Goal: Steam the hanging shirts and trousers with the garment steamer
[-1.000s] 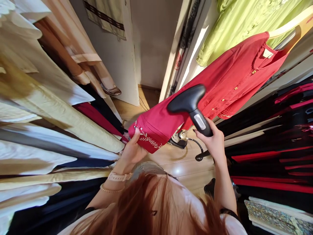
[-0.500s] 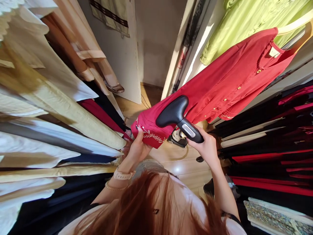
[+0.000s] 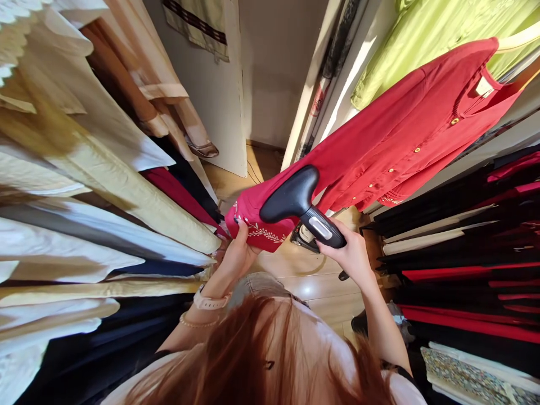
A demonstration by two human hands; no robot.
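Note:
A red dress (image 3: pixel 379 140) with gold buttons hangs from a hanger at the upper right and stretches down to the middle. My left hand (image 3: pixel 236 259) is closed on its embroidered hem, pulling the cloth taut. My right hand (image 3: pixel 350 256) is wrapped round the handle of a black garment steamer (image 3: pixel 295 197), whose head lies against the cloth just above the hem. The steamer's base unit (image 3: pixel 301 239) stands on the floor behind, mostly hidden by the steamer handle.
Cream, white and dark garments (image 3: pixel 84 197) hang close on the left. Black and red clothes (image 3: pixel 464 242) fill the rail on the right, with a green garment (image 3: pixel 422 34) above. A wooden floor (image 3: pixel 307 281) and a white door (image 3: pixel 211 101) lie ahead.
The steamer head has moved down and left along the red dress toward the hem. My left hand has kept its hold on the hem.

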